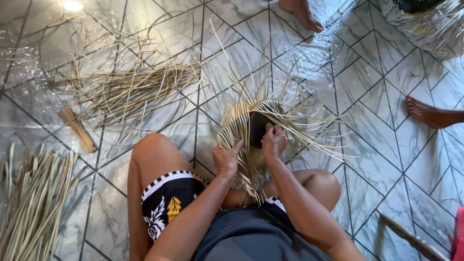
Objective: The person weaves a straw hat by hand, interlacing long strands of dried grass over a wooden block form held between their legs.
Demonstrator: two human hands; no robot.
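L hand [226, 159], R hand [273, 141] pinch woven straw [251, 126].

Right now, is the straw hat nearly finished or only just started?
Partly done. The crown of the woven straw piece is already plaited, striped, with a dark opening showing. The left hand and right hand grip its rim. Many loose strands fan out unwoven, and piles of strips and leaves lie unused on the floor.

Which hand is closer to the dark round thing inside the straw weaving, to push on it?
The right hand. Its fingers already rest on the dark round form, while the left hand grips the woven straw piece lower down, beside it.
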